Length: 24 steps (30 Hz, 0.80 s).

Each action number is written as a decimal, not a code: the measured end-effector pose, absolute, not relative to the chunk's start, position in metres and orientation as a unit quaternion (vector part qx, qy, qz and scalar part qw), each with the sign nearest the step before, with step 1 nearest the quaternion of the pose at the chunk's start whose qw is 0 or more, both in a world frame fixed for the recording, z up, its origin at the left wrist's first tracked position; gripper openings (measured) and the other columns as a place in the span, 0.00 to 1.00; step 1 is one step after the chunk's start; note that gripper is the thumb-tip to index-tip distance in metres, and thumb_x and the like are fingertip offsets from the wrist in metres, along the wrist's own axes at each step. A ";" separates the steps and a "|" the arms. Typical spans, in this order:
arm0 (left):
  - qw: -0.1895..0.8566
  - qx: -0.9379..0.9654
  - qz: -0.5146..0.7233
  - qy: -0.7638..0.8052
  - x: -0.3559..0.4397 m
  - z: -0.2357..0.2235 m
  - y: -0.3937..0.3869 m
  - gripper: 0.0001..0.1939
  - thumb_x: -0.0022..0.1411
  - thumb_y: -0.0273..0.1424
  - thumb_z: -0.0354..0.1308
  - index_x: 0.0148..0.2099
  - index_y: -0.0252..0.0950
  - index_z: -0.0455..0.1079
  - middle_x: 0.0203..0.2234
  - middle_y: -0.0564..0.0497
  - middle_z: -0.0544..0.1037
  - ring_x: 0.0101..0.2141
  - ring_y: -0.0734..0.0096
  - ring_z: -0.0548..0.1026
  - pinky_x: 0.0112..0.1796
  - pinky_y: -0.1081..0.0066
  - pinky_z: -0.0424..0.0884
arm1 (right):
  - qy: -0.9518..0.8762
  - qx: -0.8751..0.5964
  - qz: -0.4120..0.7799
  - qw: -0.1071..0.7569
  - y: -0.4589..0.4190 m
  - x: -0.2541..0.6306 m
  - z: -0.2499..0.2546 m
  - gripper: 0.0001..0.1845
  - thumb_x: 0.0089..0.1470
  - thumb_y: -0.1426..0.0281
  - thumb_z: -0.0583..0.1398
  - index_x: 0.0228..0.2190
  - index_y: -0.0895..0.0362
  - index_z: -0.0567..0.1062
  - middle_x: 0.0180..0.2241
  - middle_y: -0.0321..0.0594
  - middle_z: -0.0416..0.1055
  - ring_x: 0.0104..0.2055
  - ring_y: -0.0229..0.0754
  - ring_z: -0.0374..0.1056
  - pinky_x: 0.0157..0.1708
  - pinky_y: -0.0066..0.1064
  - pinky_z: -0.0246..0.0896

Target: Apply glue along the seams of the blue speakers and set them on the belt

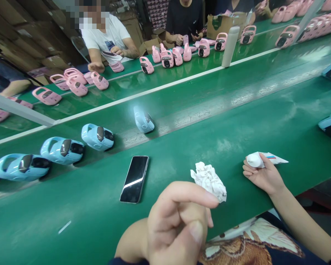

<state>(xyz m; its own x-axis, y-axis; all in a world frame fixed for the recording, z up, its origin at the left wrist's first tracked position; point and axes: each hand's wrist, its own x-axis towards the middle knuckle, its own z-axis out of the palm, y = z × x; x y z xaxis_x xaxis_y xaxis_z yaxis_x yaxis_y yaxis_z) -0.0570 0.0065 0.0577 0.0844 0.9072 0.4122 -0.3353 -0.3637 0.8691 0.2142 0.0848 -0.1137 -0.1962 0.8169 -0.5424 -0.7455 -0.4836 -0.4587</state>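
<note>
My left hand (pixel 179 224) is raised close to the camera, its index finger bent forward and stretched apart from the thumb. The other fingers curl inward, and nothing shows between them. Behind that fingertip, crumpled white tissue (pixel 208 178) lies on the green table. Over on the right, my right hand (pixel 264 176) is closed around a white tube (pixel 274 158) with a small red and blue stripe. Its narrow end points right; the fingers hide part of it. A dark-screened phone (pixel 134 179) lies left of the tissue.
Light blue handled devices (pixel 97 137) line the belt at left, with one (pixel 143 120) farther along and others at the right edge. Beyond a white rail stand pink devices (pixel 167 59) and a pale bottle (pixel 230 47). Several people sit across. A white strip (pixel 64 227) lies at lower left.
</note>
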 end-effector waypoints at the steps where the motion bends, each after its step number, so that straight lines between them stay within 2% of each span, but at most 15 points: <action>1: 0.497 0.543 0.623 0.265 -0.057 0.058 0.006 0.16 0.65 0.26 0.48 0.52 0.39 0.69 0.14 0.61 0.52 0.14 0.80 0.52 0.25 0.74 0.65 | -0.048 -0.381 0.772 0.506 0.085 0.214 -0.114 0.14 0.51 0.62 0.66 0.29 0.57 0.68 0.23 0.32 0.54 0.21 0.31 0.49 0.19 0.25 0.59; 24: 0.476 0.542 0.633 0.282 -0.052 0.054 0.002 0.14 0.66 0.28 0.50 0.51 0.39 0.70 0.14 0.61 0.51 0.14 0.80 0.51 0.24 0.75 0.64 | -0.060 -0.376 0.778 0.500 0.087 0.216 -0.117 0.14 0.52 0.60 0.65 0.29 0.56 0.68 0.23 0.32 0.53 0.22 0.31 0.49 0.20 0.25 0.58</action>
